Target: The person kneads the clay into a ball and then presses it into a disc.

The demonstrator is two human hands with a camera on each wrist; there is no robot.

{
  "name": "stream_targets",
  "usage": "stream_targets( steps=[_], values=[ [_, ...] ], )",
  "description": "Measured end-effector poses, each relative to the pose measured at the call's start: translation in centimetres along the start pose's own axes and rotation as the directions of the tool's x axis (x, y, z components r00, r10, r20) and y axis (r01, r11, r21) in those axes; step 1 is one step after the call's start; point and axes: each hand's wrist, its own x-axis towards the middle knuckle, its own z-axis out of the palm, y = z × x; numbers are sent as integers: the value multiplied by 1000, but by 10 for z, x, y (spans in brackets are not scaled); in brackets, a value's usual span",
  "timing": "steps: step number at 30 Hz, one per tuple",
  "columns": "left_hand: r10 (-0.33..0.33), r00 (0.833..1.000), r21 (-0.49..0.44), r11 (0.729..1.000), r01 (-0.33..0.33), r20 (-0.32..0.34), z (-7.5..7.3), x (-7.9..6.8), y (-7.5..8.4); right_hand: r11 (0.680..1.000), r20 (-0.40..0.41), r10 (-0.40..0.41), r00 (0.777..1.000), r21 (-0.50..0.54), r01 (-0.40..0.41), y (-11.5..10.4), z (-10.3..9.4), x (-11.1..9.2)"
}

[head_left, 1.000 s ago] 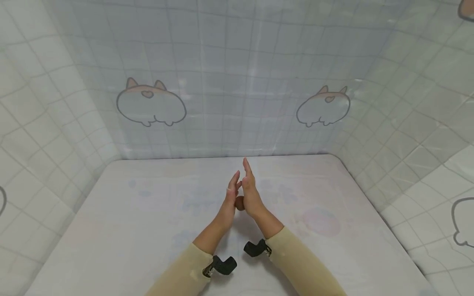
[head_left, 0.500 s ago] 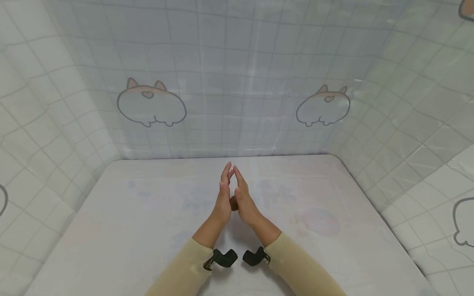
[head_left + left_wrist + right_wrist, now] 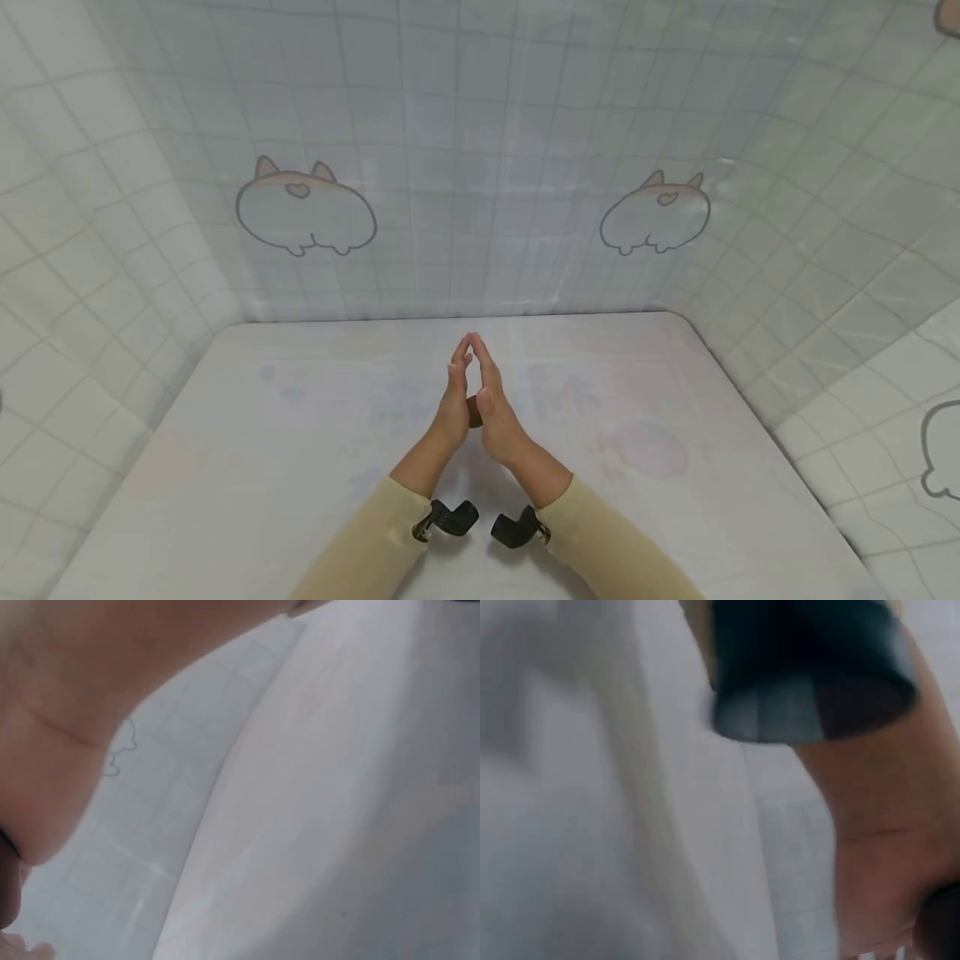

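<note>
A small, rounded brown lump (image 3: 474, 412) is pressed between my two palms in the head view, mostly covered by them. My left hand (image 3: 453, 404) lies against its left side with fingers straight and pointing forward. From the other side my right hand (image 3: 498, 417) presses on it, its fingers straight too. The fingertips of both hands meet at the front, leaving a narrow gap above the lump. In the right wrist view the dark round lump (image 3: 939, 926) shows against the palm. The left wrist view has the heel of the left hand (image 3: 52, 780) along its left side.
Under the hands spreads a pale table (image 3: 255, 467) with faint printed patterns. Grid-patterned curtains (image 3: 480, 167) with cartoon animal outlines stand behind and at both sides. Each sleeve carries a black wrist camera mount, one at the left wrist (image 3: 454, 518), one at the right (image 3: 516, 528).
The right hand has drawn back and the left has slid forward, so the fingertips are now level. Both hands and the lump have shifted slightly left.
</note>
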Motion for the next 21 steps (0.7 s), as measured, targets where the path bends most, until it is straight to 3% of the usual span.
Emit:
stream_targets(
  steps=[5,11,16,21],
  values=[
    [-42,997,40,998,39,64,3,-5,-1,1000,-45,18,999,-4,-19,-1,-5,6],
    [11,995,60,998,-18,104,5,-11,-1,996,-68,90,994,25,-88,3,-8,10],
    [47,988,13,999,-50,148,6,-15,1,990,-67,140,988,41,-138,7,-9,10],
    [122,982,-33,992,-118,144,5,-16,5,979,-58,201,978,23,-200,12,-9,11]
  ],
)
